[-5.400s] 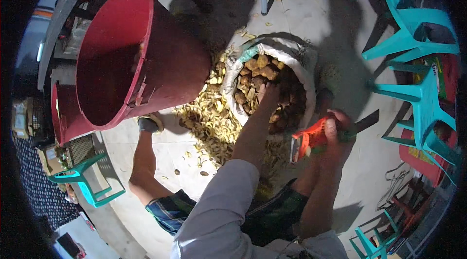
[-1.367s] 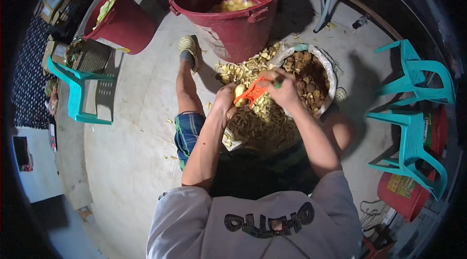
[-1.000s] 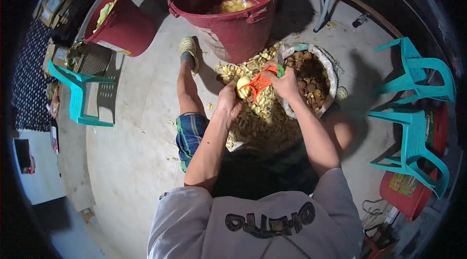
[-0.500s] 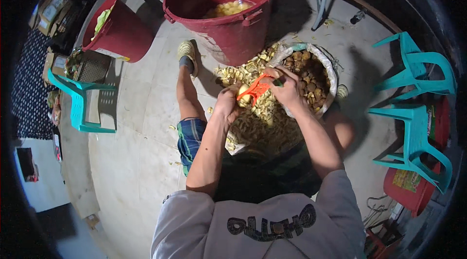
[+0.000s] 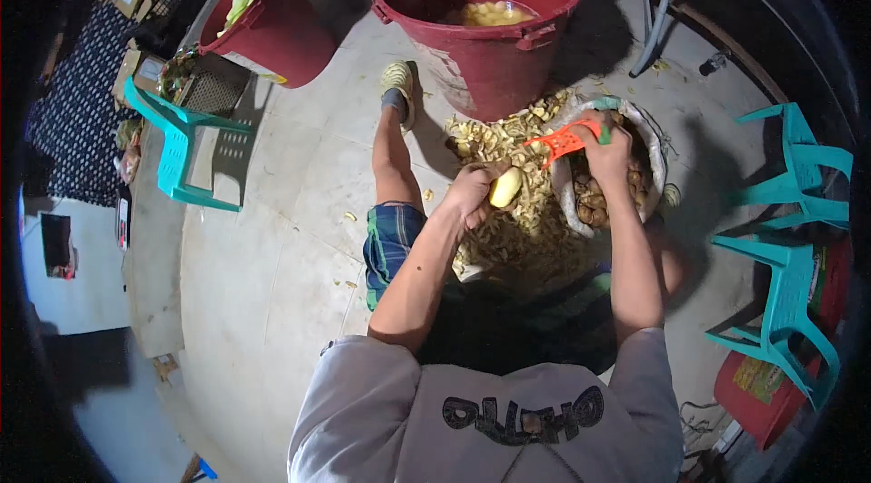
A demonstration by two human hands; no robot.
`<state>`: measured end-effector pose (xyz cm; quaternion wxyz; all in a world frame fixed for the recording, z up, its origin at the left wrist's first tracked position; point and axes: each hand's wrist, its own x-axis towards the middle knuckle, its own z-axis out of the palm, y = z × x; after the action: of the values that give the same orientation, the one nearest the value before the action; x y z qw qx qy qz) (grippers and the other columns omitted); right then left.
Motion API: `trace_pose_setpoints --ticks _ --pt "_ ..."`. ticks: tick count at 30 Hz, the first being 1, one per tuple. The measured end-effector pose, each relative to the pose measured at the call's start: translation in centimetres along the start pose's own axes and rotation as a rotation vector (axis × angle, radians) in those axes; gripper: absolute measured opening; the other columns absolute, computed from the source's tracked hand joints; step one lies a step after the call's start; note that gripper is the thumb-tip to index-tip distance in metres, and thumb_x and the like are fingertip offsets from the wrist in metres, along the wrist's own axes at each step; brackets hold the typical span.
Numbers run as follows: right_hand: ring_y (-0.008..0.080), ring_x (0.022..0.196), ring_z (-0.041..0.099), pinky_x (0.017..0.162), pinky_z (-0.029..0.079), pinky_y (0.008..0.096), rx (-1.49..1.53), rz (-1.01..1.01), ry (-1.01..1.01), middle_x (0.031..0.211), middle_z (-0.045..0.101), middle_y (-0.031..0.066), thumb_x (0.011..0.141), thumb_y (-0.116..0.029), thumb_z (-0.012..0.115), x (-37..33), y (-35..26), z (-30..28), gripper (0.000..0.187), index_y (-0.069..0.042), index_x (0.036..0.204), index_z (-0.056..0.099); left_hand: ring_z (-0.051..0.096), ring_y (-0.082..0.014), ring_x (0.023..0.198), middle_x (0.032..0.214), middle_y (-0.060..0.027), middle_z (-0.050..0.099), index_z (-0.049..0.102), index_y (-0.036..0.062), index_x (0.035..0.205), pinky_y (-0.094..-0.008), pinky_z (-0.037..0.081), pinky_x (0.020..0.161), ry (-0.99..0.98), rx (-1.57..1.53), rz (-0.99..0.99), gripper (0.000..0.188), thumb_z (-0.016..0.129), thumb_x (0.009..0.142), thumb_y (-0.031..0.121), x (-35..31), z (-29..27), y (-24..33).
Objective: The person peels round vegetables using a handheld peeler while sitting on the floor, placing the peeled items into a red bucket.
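Note:
A peeled, pale yellow potato sticks out of my left hand, whose fingers are closed around it. My right hand grips an orange peeler, its head pointing left and apart from the potato. Something small and green shows by the right fingers. Beneath both hands spreads a heap of peelings. Under my right hand stands an open white sack of unpeeled brown potatoes, partly hidden by the hand and forearm.
Beyond the heap stands a big red tub with peeled potatoes in liquid. A smaller red bucket is at the far left. Teal chairs stand at left and right. Another red bucket sits at lower right.
My right hand has drawn the peeler away from the potato, rightward over the sack. The potato now shows bare in my left hand. The whole view has shifted.

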<state>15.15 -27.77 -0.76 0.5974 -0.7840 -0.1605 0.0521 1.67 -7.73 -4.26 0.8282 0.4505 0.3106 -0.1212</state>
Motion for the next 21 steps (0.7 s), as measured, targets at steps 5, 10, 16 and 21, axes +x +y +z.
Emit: trace_pose_setpoints --ticks 5,10,16,21 --pt "0.0182 0.081 0.065 0.072 0.053 0.0323 -0.036 -0.388 -0.049 0.093 0.069 0.0076 0.076 -0.007 0.074 -3.0 0.4 3.9 0.021 -0.004 0.095 0.068 0.065 -0.0248 0.07 0.095 -0.0165 0.063 0.054 -0.0046 0.11 -0.0349 0.056 0.052 0.04 -0.163 0.068 0.024 0.047 0.094 0.012 1.3 -2.1 -1.3" --pt "0.0138 0.084 0.064 0.075 0.051 0.0303 0.094 -0.037 0.018 0.093 0.068 0.0074 0.078 -0.004 0.07 -0.2 2.5 1.1 0.021 0.0 0.098 0.066 0.065 -0.0211 0.063 0.083 -0.0124 0.065 0.057 -0.005 0.102 -0.03 0.049 0.042 0.013 -0.056 0.013 0.024 0.049 0.094 0.016 -2.5 2.8 1.9" --pt "0.0189 0.077 0.064 0.07 0.052 0.0323 -0.007 -0.404 -0.07 0.091 0.069 0.0091 0.074 -0.005 0.074 -3.3 0.7 3.9 0.015 -0.003 0.088 0.068 0.064 -0.0215 0.063 0.082 -0.0123 0.064 0.057 -0.0034 0.101 -0.0337 0.054 0.047 0.039 -0.15 0.069 0.024 0.052 0.094 0.019 1.2 -0.8 -1.2" --pt "0.0152 0.078 0.064 0.072 0.052 0.0314 -0.173 -0.149 0.068 0.086 0.07 0.0061 0.077 -0.006 0.071 -0.2 1.0 0.9 0.009 -0.004 0.086 0.069 0.063 -0.0221 0.071 0.086 -0.0125 0.063 0.056 0.0011 0.103 -0.0389 0.056 0.053 -0.084 -0.113 -0.003 0.022 0.051 0.094 0.021 -0.2 -0.1 -0.2"
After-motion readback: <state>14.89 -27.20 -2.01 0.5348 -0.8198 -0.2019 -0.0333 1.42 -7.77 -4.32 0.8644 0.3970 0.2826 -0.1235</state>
